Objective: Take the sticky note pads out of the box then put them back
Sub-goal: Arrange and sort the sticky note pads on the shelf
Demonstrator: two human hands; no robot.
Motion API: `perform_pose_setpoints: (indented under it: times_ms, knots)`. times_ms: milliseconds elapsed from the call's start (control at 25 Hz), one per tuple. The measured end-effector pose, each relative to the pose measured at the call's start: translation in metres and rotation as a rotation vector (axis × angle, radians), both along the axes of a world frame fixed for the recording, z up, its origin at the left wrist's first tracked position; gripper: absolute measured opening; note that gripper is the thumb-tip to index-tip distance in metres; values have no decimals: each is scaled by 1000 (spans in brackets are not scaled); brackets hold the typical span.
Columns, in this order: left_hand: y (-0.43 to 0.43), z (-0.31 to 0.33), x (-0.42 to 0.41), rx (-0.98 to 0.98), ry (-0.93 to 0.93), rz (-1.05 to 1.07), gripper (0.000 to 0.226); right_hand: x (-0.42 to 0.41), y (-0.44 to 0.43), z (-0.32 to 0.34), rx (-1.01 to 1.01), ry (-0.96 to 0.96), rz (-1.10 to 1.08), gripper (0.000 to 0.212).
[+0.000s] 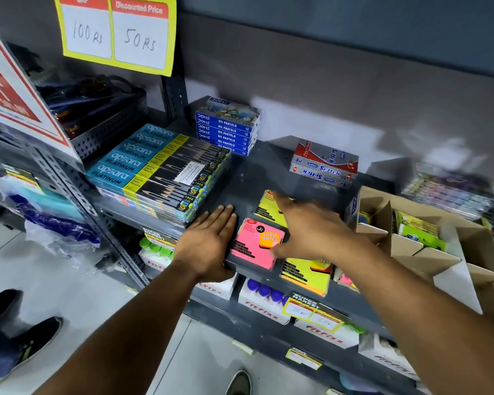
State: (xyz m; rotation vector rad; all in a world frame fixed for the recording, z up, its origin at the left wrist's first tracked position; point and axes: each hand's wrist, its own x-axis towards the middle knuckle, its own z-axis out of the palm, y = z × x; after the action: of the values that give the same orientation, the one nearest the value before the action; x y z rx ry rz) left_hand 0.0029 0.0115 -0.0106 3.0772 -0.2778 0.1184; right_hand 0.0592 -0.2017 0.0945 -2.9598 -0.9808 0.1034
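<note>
A pink sticky note pad (253, 245) lies flat at the front edge of the dark shelf (248, 178). A yellow pad (268, 208) lies just behind it, and another yellow pad (304, 273) sits at the edge under my right forearm. My left hand (208, 242) rests flat on the shelf, fingers together, beside the pink pad's left side. My right hand (311, 226) hovers over the pads with fingers spread, its fingertip reaching the far yellow pad and its thumb by the pink pad. The open cardboard box (428, 246) with dividers stands to the right, holding more pads (417, 226).
Stacked Apsara pencil boxes (160, 169) fill the shelf's left side. Oil pastel boxes (226, 129) and Softek boxes (324, 163) stand at the back. Fitfizz cartons (264, 303) sit on the lower shelf. A price sign (116, 29) hangs above. Shoes (26, 337) stand on the floor.
</note>
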Motion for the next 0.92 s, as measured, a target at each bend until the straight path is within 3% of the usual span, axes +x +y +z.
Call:
perform_pose_setpoints:
  times_ms: [200,440,760,920]
  knots:
    - [-1,-2,3,63,18,2,124,-13,-41,-5,-211,45,8,112]
    - [-2,-3,1,73,11,9,117,-19,-47,-22,-269,-12,5,111]
    - [-1,1,0,41,5,-5,117,19,-28,9,-32,-18,-97,101]
    - [0,-1,0,31,5,-11,115,55,3,4,55,105,-152,104]
